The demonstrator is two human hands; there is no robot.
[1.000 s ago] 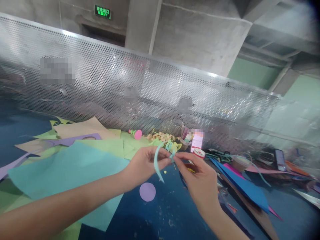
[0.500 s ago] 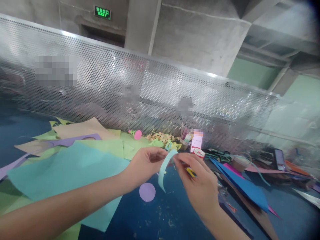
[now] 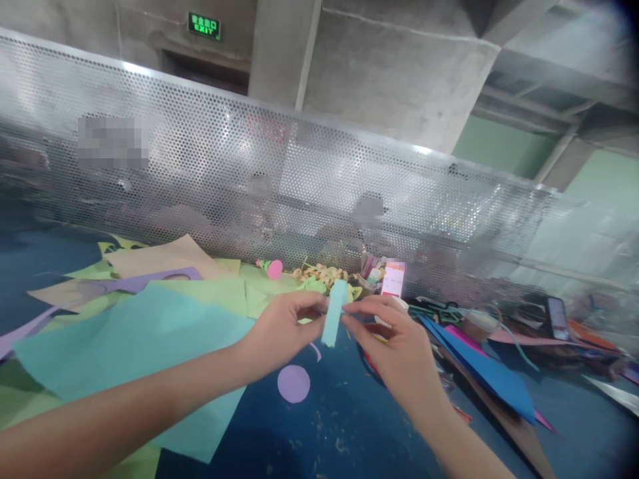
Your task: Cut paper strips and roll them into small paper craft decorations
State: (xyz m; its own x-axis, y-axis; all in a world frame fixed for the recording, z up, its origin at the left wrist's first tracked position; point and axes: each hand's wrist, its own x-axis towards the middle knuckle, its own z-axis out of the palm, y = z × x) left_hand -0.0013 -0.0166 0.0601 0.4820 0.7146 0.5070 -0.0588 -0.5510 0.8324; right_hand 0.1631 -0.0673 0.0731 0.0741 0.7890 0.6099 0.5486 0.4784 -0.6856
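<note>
The left hand (image 3: 289,326) was found with thumb and fingers drawn narrow on the left edge of a teal strip (image 3: 333,316); the ends of its fingers were partly hidden behind the strip. The right hand (image 3: 402,346) was in a narrow pinch, thumb and forefinger meeting the strip's right edge. The strip was held in the air between the two hands, tilted, its upper end leaning slightly away to the right, above a dark blue table (image 3: 279,439). Below the left hand a purple disc (image 3: 293,384) lay flat on the table, with a thin purple curl (image 3: 316,352) just above it. To the left, a large turquoise sheet (image 3: 140,346) overlapped green sheets (image 3: 224,293), and behind it lay a purple sheet (image 3: 150,281) with a rounded cut-out. Beyond the hands were noted a pink disc (image 3: 274,269), a heap of tan curls (image 3: 319,271) and a phone (image 3: 393,279) with its screen lit. At the right, a blue sheet (image 3: 482,372) lay beside a second phone (image 3: 558,318). A perforated metal screen (image 3: 200,153) stood along the back of the table, with a lit exit sign (image 3: 204,26) above.
</note>
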